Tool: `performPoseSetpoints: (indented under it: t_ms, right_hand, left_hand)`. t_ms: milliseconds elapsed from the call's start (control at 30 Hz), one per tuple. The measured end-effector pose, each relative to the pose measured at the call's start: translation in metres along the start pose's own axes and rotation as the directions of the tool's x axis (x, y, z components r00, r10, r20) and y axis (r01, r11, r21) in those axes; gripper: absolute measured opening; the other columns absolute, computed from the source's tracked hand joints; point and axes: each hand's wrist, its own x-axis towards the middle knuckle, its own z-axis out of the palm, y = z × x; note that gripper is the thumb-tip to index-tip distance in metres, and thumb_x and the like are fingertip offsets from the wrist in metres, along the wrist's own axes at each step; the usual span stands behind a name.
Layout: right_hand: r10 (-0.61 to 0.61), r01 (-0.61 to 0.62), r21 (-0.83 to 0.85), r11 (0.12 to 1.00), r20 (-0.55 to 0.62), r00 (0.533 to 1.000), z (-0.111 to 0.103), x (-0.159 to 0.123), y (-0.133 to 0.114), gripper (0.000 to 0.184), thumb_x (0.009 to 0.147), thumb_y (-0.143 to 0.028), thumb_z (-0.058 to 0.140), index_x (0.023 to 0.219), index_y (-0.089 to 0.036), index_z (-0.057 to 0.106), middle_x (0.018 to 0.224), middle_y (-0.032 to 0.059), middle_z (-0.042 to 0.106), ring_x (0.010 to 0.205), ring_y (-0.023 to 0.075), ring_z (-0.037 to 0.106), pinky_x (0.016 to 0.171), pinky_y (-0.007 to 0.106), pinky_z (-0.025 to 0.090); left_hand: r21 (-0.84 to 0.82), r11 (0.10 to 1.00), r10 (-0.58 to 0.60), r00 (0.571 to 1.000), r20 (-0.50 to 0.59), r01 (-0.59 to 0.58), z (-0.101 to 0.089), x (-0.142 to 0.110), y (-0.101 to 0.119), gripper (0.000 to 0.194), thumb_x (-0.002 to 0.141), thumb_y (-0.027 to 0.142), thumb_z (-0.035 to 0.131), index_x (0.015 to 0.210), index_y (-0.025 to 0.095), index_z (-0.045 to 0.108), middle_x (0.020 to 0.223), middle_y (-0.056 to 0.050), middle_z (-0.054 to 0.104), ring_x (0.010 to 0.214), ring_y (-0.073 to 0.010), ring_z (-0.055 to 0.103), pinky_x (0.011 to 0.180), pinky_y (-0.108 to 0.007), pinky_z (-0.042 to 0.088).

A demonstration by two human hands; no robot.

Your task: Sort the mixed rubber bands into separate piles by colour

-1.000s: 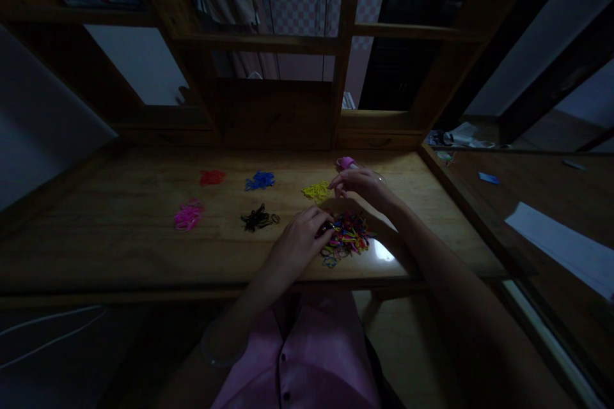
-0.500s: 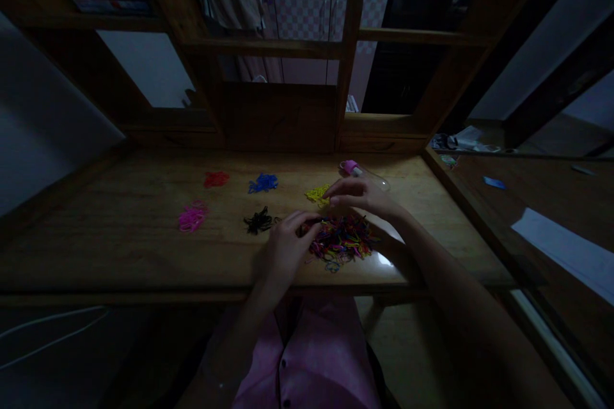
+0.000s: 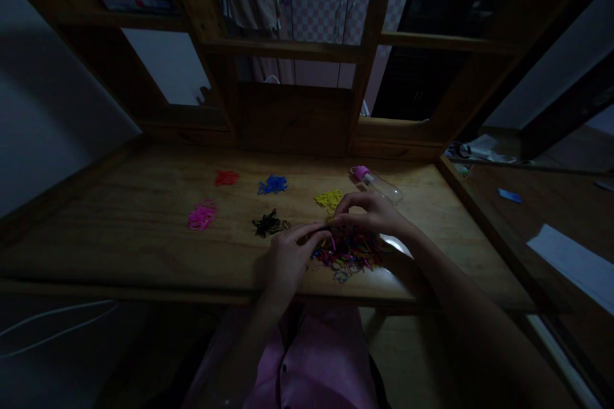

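A mixed heap of small coloured rubber bands (image 3: 352, 252) lies on the wooden desk. Over its left edge, my left hand (image 3: 292, 252) has thumb and forefinger closed, and a pink band shows at the fingertips. My right hand (image 3: 369, 211) comes in from the other side, its fingertips pinched close to the left ones, with a bit of yellow band beside them. Just behind is a small yellow pile (image 3: 329, 199). Left of the hands sit black bands (image 3: 268, 223), blue bands (image 3: 272, 185), red bands (image 3: 226, 177) and pink bands (image 3: 202, 215), each in its own pile.
A clear bottle with a pink cap (image 3: 361, 172) lies behind my right hand. Wooden shelving (image 3: 292, 118) rises along the back of the desk (image 3: 144, 223). White paper (image 3: 573, 262) and a blue card (image 3: 509, 195) rest on the surface at the right.
My right hand has come down from the yellow pile towards the left hand, and their fingertips now meet over the mixed heap. The whole view has shifted slightly.
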Motion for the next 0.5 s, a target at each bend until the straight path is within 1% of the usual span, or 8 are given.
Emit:
performPoseSetpoints:
  t_ms: [100, 233, 300, 367, 433, 500]
  right_hand:
    - [0.055, -0.055, -0.005, 0.998, -0.014, 0.998, -0.007, -0.001, -0.002, 0.019, 0.082, -0.037, 0.069, 0.082, -0.019, 0.073, 0.082, 0.0034, 0.072, 0.077, 0.0166, 0.065, 0.074, 0.030, 0.051]
    - [0.101, -0.101, -0.039, 0.994, -0.012, 0.995, -0.012, -0.001, 0.000, 0.018, 0.081, -0.038, 0.069, 0.081, -0.020, 0.074, 0.084, 0.0038, 0.072, 0.081, 0.0184, 0.065, 0.078, 0.033, 0.051]
    - [0.086, -0.084, -0.085, 0.993, 0.023, 0.996, -0.015, -0.001, 0.001, 0.018, 0.081, -0.037, 0.070, 0.083, -0.020, 0.074, 0.085, 0.0035, 0.072, 0.083, 0.0186, 0.065, 0.081, 0.034, 0.051]
    - [0.044, -0.037, -0.159, 0.987, 0.041, 0.998, -0.016, -0.005, -0.001, 0.017, 0.080, -0.036, 0.071, 0.087, -0.021, 0.074, 0.088, 0.0031, 0.072, 0.085, 0.0186, 0.065, 0.084, 0.035, 0.050]
    - [-0.007, 0.004, -0.251, 0.968, -0.014, 1.000, -0.014, -0.014, -0.008, 0.017, 0.081, -0.034, 0.071, 0.093, -0.022, 0.073, 0.094, 0.0033, 0.072, 0.091, 0.0193, 0.065, 0.089, 0.036, 0.049]
    - [-0.039, -0.009, -0.327, 0.945, -0.140, 0.989, -0.004, -0.028, -0.019, 0.022, 0.083, -0.033, 0.070, 0.103, -0.024, 0.071, 0.104, 0.0041, 0.071, 0.099, 0.0208, 0.064, 0.093, 0.038, 0.048]
  left_hand:
    - [-0.051, 0.998, -0.025, 0.999, 0.037, 0.027, -0.002, -0.001, -0.001, 0.016, 0.080, 0.030, 0.072, 0.093, 0.026, 0.078, 0.097, 0.001, 0.078, 0.091, -0.0186, 0.072, 0.084, -0.027, 0.056]
    - [-0.051, 0.998, -0.028, 0.995, 0.092, 0.033, -0.002, -0.001, -0.002, 0.021, 0.087, 0.031, 0.063, 0.101, 0.025, 0.077, 0.102, -0.001, 0.077, 0.095, -0.0192, 0.071, 0.087, -0.028, 0.055]
    - [-0.038, 0.999, -0.018, 0.994, 0.109, 0.022, -0.002, -0.001, 0.000, 0.022, 0.089, 0.030, 0.060, 0.102, 0.024, 0.076, 0.103, -0.002, 0.076, 0.095, -0.0190, 0.071, 0.088, -0.029, 0.055]
    - [-0.029, 1.000, -0.007, 0.993, 0.119, 0.011, -0.003, 0.000, 0.002, 0.023, 0.090, 0.029, 0.057, 0.103, 0.024, 0.075, 0.104, -0.002, 0.076, 0.096, -0.0187, 0.070, 0.089, -0.029, 0.054]
    - [-0.025, 1.000, -0.005, 0.992, 0.128, 0.008, -0.003, 0.000, 0.005, 0.024, 0.091, 0.028, 0.056, 0.104, 0.023, 0.075, 0.104, -0.003, 0.076, 0.096, -0.0184, 0.070, 0.089, -0.029, 0.054]
    - [-0.020, 1.000, -0.007, 0.988, 0.152, 0.010, -0.005, 0.000, 0.007, 0.024, 0.091, 0.027, 0.055, 0.103, 0.023, 0.075, 0.104, -0.003, 0.076, 0.097, -0.0185, 0.070, 0.089, -0.029, 0.054]
